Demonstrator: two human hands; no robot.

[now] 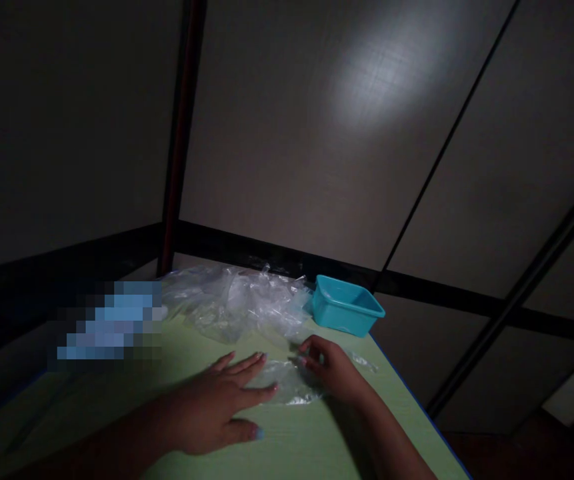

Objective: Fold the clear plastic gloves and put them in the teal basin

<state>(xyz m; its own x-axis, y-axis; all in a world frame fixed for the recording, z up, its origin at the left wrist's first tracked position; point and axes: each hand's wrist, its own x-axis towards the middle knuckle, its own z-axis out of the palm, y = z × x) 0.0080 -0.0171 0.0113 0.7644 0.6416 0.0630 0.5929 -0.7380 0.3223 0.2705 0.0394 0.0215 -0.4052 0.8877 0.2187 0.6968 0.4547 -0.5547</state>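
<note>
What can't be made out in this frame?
All head view:
- Turquoise plastic box: floor hidden by its near wall.
- Heap of clear plastic film: piece count lost in overlap.
- Right hand: dim and blurred; grip on the flat clear film unclear.
- Blue pixelated patch: contents masked.
- Both forearms: cut off by frame edge.

A: Log entry, lettering: any text, label, brand, number or sign legible?
B: None legible in the head view.
</note>
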